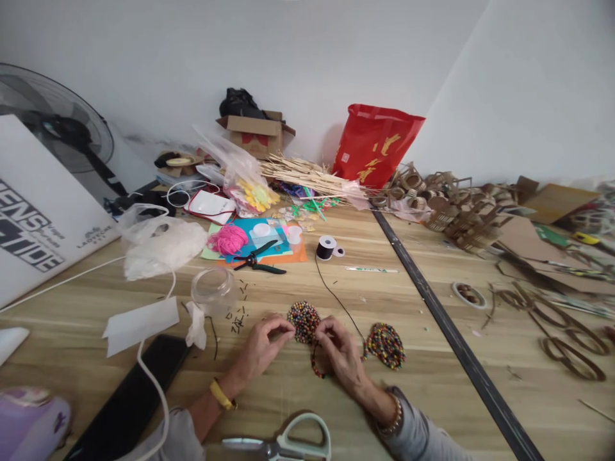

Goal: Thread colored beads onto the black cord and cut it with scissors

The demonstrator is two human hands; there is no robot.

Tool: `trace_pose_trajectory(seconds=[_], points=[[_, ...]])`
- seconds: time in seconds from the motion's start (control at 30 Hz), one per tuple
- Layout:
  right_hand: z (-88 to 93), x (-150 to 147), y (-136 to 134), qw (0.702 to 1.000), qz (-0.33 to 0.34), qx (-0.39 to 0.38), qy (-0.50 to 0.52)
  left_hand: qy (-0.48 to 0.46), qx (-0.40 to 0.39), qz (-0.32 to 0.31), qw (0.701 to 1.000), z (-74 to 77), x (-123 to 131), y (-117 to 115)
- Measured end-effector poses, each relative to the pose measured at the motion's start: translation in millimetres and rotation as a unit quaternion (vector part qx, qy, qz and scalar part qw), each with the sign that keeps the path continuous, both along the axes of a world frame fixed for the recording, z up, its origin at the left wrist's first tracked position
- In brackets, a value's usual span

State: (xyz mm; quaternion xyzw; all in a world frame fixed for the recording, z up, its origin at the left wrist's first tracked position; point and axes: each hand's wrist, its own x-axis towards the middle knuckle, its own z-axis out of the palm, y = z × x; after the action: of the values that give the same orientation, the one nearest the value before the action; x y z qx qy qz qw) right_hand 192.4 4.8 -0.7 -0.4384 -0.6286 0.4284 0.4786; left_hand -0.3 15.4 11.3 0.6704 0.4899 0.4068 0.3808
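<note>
Colourful round beads lie in a loose pile [303, 320] on the wooden table between my hands. My left hand [264, 342] pinches thumb and forefinger together at the pile's left edge; whatever sits between the tips is too small to make out. On the pile's right side, my right hand [340, 349] has its fingertips closed on a bead string [316, 366], which hangs in a short curve below them. Black cord [339, 298] runs from a spool [326, 248] down to beads beside the right hand. A coiled heap of strung beads [385, 346] rests further right.
Scissors [300, 440] lie at the near edge. Dark-handled pliers [259, 259], pink yarn [228, 239] and a clear jar [211, 289] stand beyond my left hand. A dark strip [446, 326] crosses the table on the right, with a bead dish [469, 295] past it.
</note>
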Motion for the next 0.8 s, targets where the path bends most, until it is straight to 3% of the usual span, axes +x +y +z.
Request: trace_pose_trajectory(seconds=[0.23,0.53,0.67,0.73,0.8], points=[[-0.5,1.5,5.3,0.991,-0.018,-0.098,0.091,0.077,0.044,0.002,0.996,-4.6,-4.2,4.4],[-3.6,5.9,7.2,0.982,-0.041,-0.109,0.149,0.156,0.059,-0.013,0.986,-3.4,-6.1,4.6],[-0.6,5.8,-1.2,0.995,-0.024,-0.033,0.092,0.175,0.057,-0.019,0.983,-6.3,-8.0,5.6],[2.9,4.0,-7.9,0.998,0.038,0.045,0.011,0.183,0.054,-0.022,0.981,-7.8,-8.8,6.0],[5.6,1.4,-13.9,0.981,0.121,0.13,-0.082,0.193,0.053,-0.025,0.979,-8.6,-9.1,6.4]])
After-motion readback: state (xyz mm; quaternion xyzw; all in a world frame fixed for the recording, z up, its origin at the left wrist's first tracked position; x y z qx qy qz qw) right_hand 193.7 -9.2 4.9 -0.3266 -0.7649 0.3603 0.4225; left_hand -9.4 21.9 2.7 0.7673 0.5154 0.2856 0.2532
